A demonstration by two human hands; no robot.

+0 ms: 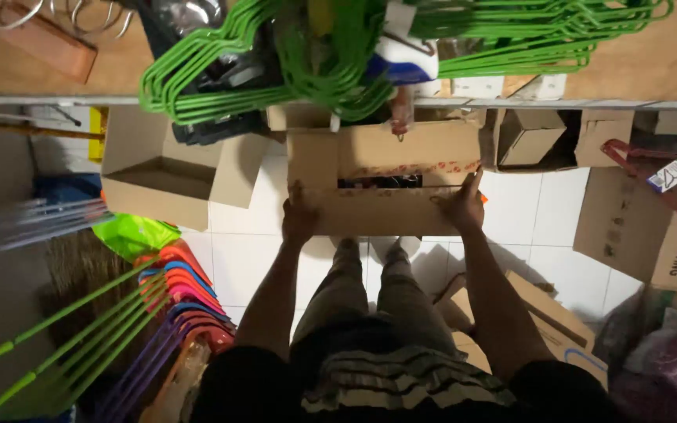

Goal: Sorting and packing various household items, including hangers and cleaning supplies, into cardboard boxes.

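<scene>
I look straight down at my legs and a white tiled floor. A brown cardboard box (385, 176) sits on the floor in front of my feet, its top flaps nearly closed with a dark gap between them. My left hand (299, 215) rests on the near flap at its left end. At the right end of the same flap lies my right hand (464, 205), with the thumb raised along the box's edge. Both hands press flat on the cardboard, fingers spread.
Bundles of green hangers (276, 63) lie on a wooden shelf above the box. An open cardboard box (158, 180) stands at left, with more boxes (644, 227) at right and red hangers on them. Coloured plastic stools (182, 305) are stacked at lower left.
</scene>
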